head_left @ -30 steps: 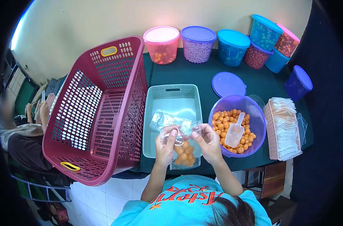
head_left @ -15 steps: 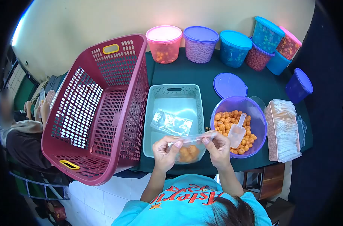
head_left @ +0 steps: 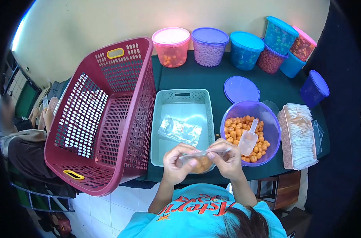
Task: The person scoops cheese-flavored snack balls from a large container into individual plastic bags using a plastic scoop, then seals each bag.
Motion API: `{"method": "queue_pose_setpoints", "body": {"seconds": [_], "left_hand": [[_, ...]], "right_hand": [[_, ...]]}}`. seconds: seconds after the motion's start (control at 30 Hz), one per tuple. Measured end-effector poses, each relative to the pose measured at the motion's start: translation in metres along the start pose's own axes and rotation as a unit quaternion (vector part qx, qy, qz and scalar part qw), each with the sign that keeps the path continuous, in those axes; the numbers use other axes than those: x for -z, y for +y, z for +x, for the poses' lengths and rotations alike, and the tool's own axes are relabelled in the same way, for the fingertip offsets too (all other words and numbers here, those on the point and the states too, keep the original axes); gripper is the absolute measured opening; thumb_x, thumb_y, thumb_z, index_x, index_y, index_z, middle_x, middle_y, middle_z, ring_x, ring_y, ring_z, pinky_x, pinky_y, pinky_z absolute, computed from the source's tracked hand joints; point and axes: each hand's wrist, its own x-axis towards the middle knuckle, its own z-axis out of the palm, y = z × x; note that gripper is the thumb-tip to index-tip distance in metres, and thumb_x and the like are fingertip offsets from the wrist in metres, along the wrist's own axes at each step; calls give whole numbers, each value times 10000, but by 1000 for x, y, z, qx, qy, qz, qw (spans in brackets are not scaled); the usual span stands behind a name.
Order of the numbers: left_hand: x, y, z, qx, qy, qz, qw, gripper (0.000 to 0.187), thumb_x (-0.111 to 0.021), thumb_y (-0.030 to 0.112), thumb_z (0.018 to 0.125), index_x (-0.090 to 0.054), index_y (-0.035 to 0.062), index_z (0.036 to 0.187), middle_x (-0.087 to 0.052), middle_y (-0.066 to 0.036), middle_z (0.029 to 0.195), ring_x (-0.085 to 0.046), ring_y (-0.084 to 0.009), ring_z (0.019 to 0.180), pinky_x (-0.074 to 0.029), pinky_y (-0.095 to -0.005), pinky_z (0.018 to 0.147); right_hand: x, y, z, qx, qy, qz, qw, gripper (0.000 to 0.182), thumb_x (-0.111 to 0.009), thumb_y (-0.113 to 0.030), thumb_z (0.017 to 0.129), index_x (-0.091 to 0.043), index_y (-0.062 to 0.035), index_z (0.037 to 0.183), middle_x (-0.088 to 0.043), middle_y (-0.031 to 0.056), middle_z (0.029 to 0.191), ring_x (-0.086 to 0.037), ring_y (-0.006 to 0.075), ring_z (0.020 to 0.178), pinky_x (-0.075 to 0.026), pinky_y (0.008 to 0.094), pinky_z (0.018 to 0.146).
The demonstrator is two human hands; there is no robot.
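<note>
A clear plastic bag point(head_left: 203, 164) with orange snack balls inside hangs between my two hands. My left hand point(head_left: 179, 163) pinches the left part of its top edge, thumb across the front. Close beside it, my right hand point(head_left: 227, 160) pinches the same edge further right. Just beyond them lies a pale green basket point(head_left: 157, 131), holding a flat clear bag point(head_left: 180, 130). To the right of my right hand stands a purple tub point(head_left: 272, 137) of orange snack balls point(head_left: 235, 129), with a clear scoop point(head_left: 248, 139) resting on them.
A big maroon laundry basket point(head_left: 129, 135) stands at left. Lidded snack tubs point(head_left: 209, 47) line the wall. A purple lid point(head_left: 241, 89) lies behind the open tub. At right, a pink basket point(head_left: 285, 139) holds stacked clear bags point(head_left: 301, 137). Another person point(head_left: 26, 146) sits far left.
My hands have come closer together along the bag's top edge, and the bag is tilted and more folded between them. The tubs and baskets stay put.
</note>
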Motion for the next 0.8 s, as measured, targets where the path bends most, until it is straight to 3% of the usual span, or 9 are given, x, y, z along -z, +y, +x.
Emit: {"method": "queue_pose_setpoints", "body": {"seconds": [0.07, 0.13, 0.37, 0.43, 0.5, 0.57, 0.63, 0.73, 0.8], "left_hand": [[0, 0, 0, 8, -16, 4, 1000, 102, -604, 22, 750, -602, -29, 839, -608, -147, 811, -584, -171, 739, -454, -246, 663], [6, -2, 0, -29, -54, 108, 992, 91, -630, 2, 719, -613, -18, 807, -610, -144, 796, -588, -172, 724, -459, -253, 647], [2, 3, 0, -22, -27, 113, 993, 89, -608, -11, 725, -605, -26, 813, -612, -141, 796, -593, -188, 741, -463, -267, 660], [-1, 5, 1, -26, -45, 94, 994, 103, -607, -9, 722, -603, -28, 824, -613, -136, 796, -592, -194, 747, -465, -275, 666], [-4, 7, 1, -31, -61, 77, 995, 118, -607, -7, 720, -601, -29, 835, -614, -132, 797, -592, -200, 754, -466, -283, 672], [-7, 12, -2, -84, -64, 161, 981, 118, -619, 11, 713, -609, -21, 825, -616, -120, 793, -595, -218, 759, -470, -306, 682], [-9, 21, -4, -105, -63, 216, 969, 107, -617, -4, 702, -611, -22, 807, -613, -127, 789, -591, -223, 753, -468, -311, 678], [-5, 30, -3, -95, -51, 289, 951, 98, -633, -19, 674, -623, -13, 771, -617, -120, 762, -599, -222, 723, -481, -337, 687], [6, 29, 0, -133, -107, 295, 940, 87, -659, 8, 659, -635, -2, 742, -621, -110, 721, -610, -209, 675, -491, -355, 708]], "right_hand": [[-1, -2, -2, 10, 4, -16, 1000, 89, -599, 14, 728, -614, 12, 815, -593, 97, 769, -545, 136, 728, -404, 232, 635], [-3, -3, -3, -4, 2, -26, 1000, 78, -604, 18, 722, -612, 12, 800, -593, 96, 777, -544, 135, 731, -406, 231, 642], [-12, 1, -5, 0, 5, 65, 998, 148, -624, -1, 717, -588, 11, 860, -575, 78, 819, -538, 117, 716, -410, 227, 637], [-12, -6, -6, -82, 38, 77, 993, 190, -634, -17, 716, -571, 6, 894, -560, 67, 816, -533, 110, 716, -411, 220, 652], [-9, -3, -5, -64, 28, 49, 996, 200, -638, -17, 713, -565, 4, 899, -555, 64, 806, -532, 107, 716, -410, 214, 649], [-10, -2, -5, -46, 19, 22, 999, 211, -642, -17, 710, -560, 2, 903, -551, 60, 796, -532, 103, 715, -409, 209, 647], [-15, -2, -7, 22, 34, 16, 999, 191, -649, -10, 700, -581, 10, 877, -569, 75, 797, -536, 100, 698, -410, 202, 621], [-14, 3, -12, 20, 30, -11, 999, 142, -664, -10, 682, -611, 16, 811, -590, 91, 762, -551, 104, 677, -415, 202, 590], [-6, -9, -13, 1, 23, -42, 999, 79, -678, -13, 664, -631, 13, 721, -602, 98, 691, -567, 117, 637, -424, 209, 563]]}}
